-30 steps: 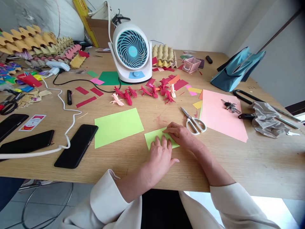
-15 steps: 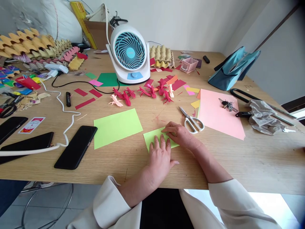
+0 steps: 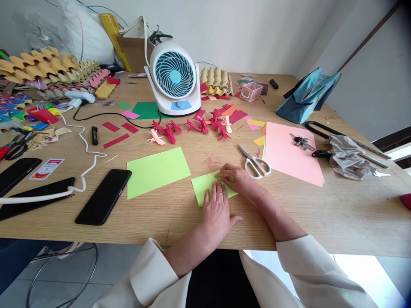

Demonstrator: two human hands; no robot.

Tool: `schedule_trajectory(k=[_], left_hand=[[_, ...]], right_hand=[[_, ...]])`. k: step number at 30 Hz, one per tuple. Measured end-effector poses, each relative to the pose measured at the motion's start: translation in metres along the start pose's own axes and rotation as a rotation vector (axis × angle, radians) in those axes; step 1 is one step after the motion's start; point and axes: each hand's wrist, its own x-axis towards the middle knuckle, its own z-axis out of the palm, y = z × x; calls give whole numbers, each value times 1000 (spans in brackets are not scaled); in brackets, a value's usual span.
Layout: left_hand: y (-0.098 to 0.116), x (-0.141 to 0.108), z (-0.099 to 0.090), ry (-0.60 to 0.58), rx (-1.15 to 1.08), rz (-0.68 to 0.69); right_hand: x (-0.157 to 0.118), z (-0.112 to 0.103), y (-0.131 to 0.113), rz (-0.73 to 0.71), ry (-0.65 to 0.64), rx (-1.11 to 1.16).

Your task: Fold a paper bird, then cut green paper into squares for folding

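Note:
A small light green sheet of paper (image 3: 202, 188), seemingly folded, lies on the table in front of me. My left hand (image 3: 218, 209) rests flat on it, fingers stretched out and thumb off to the right on the wood. At the paper's far edge my right hand (image 3: 236, 180) has its bent fingers and thumb close together on the sheet. Part of the paper is hidden under both hands. A larger light green sheet (image 3: 159, 171) lies flat to the left. White-handled scissors (image 3: 257, 164) lie just beyond my right hand.
Small folded red paper figures (image 3: 204, 125) and paper scraps lie before a white fan (image 3: 175, 77). Pink sheets (image 3: 289, 158) with keys (image 3: 302, 142) on them lie right. Black phones (image 3: 104, 196) and a white cable (image 3: 84, 175) are left. A blue bag (image 3: 308, 96) stands back right.
The view has shifted slightly. My left fingers have drawn closer together on the small green paper; my right hand stays at its far edge.

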Motion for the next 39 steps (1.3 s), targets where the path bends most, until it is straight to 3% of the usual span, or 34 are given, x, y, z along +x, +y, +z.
schedule_trajectory(k=[10, 17, 24, 30, 39], left_hand=[[4, -4, 11, 20, -41, -7], [-1, -6, 8, 24, -98, 28], [-5, -2, 1, -16, -97, 86], [-7, 2, 0, -40, -112, 214], [17, 3, 10, 7, -118, 91]], right_hand=[[0, -1, 0, -18, -20, -31], [2, -4, 2, 22, -49, 23], [15, -20, 8, 51, -220, 116], [22, -27, 11, 75, -337, 115], [17, -22, 12, 30, -272, 124]])
